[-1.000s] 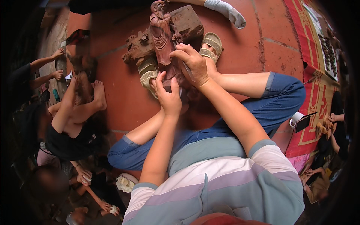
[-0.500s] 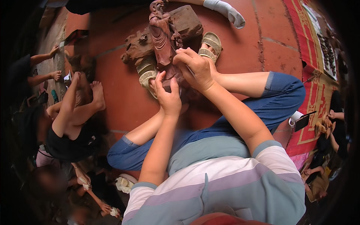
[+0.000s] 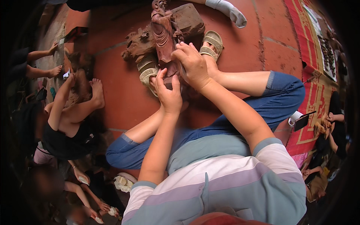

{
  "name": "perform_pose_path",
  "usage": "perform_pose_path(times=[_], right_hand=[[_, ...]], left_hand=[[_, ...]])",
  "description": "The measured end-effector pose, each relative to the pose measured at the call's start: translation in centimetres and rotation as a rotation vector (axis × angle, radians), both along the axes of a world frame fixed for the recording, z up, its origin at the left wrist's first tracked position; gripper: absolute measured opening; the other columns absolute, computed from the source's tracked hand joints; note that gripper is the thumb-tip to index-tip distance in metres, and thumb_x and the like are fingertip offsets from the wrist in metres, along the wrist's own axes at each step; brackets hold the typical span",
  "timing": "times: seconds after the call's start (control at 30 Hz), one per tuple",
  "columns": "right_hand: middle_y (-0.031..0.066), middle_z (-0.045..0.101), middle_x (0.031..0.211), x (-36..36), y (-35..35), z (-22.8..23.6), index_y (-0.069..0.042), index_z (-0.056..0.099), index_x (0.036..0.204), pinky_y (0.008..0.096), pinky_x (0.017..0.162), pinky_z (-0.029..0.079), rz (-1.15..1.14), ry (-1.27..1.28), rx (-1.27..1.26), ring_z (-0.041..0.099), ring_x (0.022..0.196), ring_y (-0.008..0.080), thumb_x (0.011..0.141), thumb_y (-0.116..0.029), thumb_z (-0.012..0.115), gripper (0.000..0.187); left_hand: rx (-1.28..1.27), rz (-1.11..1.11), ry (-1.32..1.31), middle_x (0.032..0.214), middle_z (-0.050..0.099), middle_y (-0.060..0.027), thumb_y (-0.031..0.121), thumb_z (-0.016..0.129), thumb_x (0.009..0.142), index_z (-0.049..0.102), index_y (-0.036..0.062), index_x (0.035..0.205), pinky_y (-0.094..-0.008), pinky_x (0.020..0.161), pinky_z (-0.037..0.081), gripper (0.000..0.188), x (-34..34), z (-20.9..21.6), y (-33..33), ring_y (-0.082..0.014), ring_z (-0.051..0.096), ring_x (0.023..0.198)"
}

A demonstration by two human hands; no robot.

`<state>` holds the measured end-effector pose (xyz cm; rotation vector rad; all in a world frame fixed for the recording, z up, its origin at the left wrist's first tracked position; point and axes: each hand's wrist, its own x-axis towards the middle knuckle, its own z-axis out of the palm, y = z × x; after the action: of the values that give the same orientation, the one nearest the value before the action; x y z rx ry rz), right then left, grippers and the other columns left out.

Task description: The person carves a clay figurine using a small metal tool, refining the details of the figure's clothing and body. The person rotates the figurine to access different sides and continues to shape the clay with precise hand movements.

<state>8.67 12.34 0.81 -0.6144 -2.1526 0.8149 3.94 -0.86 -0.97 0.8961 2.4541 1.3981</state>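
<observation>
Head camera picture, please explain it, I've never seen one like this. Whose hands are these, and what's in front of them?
There is no machine here: a seated person is working with bare hands. The fisheye camera is worn on their head and looks down, so straight edges bend toward the rim. Between the sandals, over a red tiled floor, is a carved statue, with a rough brown block behind it in view. The left hand curves near the statue's lower end; its grip is unclear. The right hand seems to hold something thin, mostly hidden.
</observation>
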Motion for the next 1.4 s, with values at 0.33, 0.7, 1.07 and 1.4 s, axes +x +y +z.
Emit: perform_pose_path(times=[0.33,0.7,1.07,1.4], right_hand=[[0.0134,0.062,0.106,0.4,-0.5,0.0,-0.008,0.059,0.093,0.0520,0.106,0.039,-0.005,-0.048,0.026,0.057,0.113,0.0345,0.072,-0.008,0.065,0.022],[0.0099,0.060,0.104,1.0,-1.0,0.4,-0.011,0.060,0.090,0.0517,0.105,0.039,0.026,-0.058,0.050,0.056,0.110,0.0310,0.067,-0.010,0.068,0.024],[0.0096,0.061,0.110,2.2,-1.3,-0.2,-0.012,0.062,0.093,0.0501,0.104,0.037,0.054,-0.092,0.058,0.055,0.113,0.0300,0.070,-0.014,0.067,0.024],[0.0082,0.061,0.112,1.5,-1.1,0.6,-0.014,0.061,0.092,0.0490,0.105,0.036,0.021,-0.100,0.079,0.056,0.113,0.0269,0.074,-0.013,0.065,0.019]], left_hand=[[-0.009,-0.007,0.006,0.123,0.058,-0.0142,0.019,0.062,0.094,0.054,-0.0009,0.125,-0.0357,0.102,0.039,0.038,-0.1,0.0,-0.1,-0.0254,0.053,0.116],[0.001,-0.001,-0.011,0.123,0.058,-0.0152,0.019,0.061,0.094,0.054,-0.0007,0.125,-0.0365,0.101,0.040,0.038,-0.1,-0.2,-0.2,-0.0256,0.054,0.115],[-0.002,0.000,0.001,0.123,0.058,-0.0144,0.019,0.061,0.094,0.054,-0.0009,0.125,-0.0363,0.102,0.040,0.038,0.1,0.0,-0.2,-0.0247,0.054,0.115],[-0.016,-0.003,-0.008,0.125,0.057,-0.0152,0.021,0.060,0.095,0.053,-0.0006,0.126,-0.0366,0.103,0.039,0.038,-0.1,0.2,-0.4,-0.0255,0.053,0.118]])
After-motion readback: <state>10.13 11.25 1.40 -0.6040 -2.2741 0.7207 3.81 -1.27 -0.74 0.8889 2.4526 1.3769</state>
